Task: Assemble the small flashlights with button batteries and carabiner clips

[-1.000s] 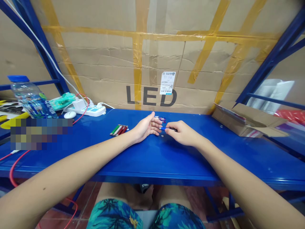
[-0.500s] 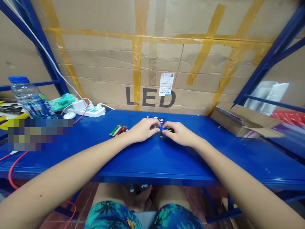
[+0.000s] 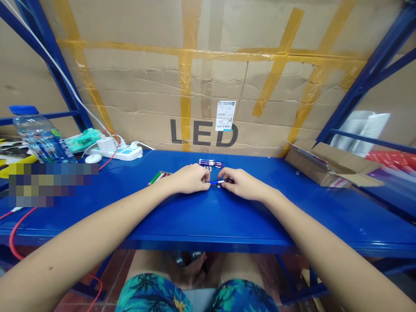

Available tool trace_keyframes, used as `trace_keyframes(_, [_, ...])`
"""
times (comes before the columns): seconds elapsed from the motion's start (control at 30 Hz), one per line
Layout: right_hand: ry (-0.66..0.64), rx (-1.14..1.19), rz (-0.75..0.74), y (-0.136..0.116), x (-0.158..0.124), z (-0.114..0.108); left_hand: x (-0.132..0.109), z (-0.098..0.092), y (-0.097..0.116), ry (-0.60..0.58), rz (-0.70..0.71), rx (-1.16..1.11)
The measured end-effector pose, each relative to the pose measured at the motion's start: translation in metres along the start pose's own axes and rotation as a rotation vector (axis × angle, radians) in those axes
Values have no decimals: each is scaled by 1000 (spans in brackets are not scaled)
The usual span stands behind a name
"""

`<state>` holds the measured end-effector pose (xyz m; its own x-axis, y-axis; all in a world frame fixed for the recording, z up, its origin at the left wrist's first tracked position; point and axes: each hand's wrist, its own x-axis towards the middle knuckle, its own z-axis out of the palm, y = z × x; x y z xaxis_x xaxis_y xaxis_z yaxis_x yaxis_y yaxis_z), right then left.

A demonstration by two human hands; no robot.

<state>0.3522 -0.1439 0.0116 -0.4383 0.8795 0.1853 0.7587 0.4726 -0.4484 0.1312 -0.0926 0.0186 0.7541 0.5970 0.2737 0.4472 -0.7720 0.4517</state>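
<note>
Between my two hands lies a slim blue pen-like tube (image 3: pixel 217 182) with a silver section and a dark end. My left hand (image 3: pixel 195 179) is closed, its fingertips pinching the left end. My right hand (image 3: pixel 238 182) pinches the dark right end between thumb and fingers. A small silver disc (image 3: pixel 219 186) sits on the blue table (image 3: pixel 208 216) just below the tube. Behind my hands lies a group of blue and purple metallic tubes (image 3: pixel 210 163), with small silvery pieces in front of them. To the left, green, red and silver tubes (image 3: pixel 158 177) are partly hidden by my left hand.
An open cardboard box (image 3: pixel 325 167) rests at the right. On the left are a white power strip (image 3: pixel 126 152), a white mouse-like object (image 3: pixel 93 159) and a plastic bottle (image 3: pixel 40 136). A big taped carton (image 3: pixel 146 95) stands behind the table.
My left hand has shifted slightly left and down, turning its fingers inward. The tube is lower and shows more of its length, with its silver section visible. The purple tubes behind are more exposed.
</note>
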Motion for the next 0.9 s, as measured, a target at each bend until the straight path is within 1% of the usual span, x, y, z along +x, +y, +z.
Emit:
trace_keyframes(0.17, [-21, 30, -8, 2, -1, -5, -1, -8, -1, -56, -18, 8])
trace_keyframes(0.3, [-12, 120, 36, 4, -1, -7, -1, -13, -4, -86, -3, 77])
trace_keyframes(0.4, [59, 202, 82, 6, -1, -8, -1, -15, -6, -66, 8, 96])
trace_keyframes(0.53, [128, 380, 144, 13, 6, -12, 4, -19, -11, 1, 31, 107])
trace_keyframes(0.6, [150, 451, 160, 19, 15, -16, 11, -23, -15, 33, 49, 123])
trace_keyframes(0.7, [167, 493, 176, 27, 36, -25, 28, -32, -22, 58, 65, 175])
trace_keyframes(0.8, [210, 481, 251, 34, 63, -36, 51, -45, -31, 44, 80, 240])
trace_keyframes(0.9, [254, 461, 327, 40, 91, -43, 77, -54, -43, 3, 27, 278])
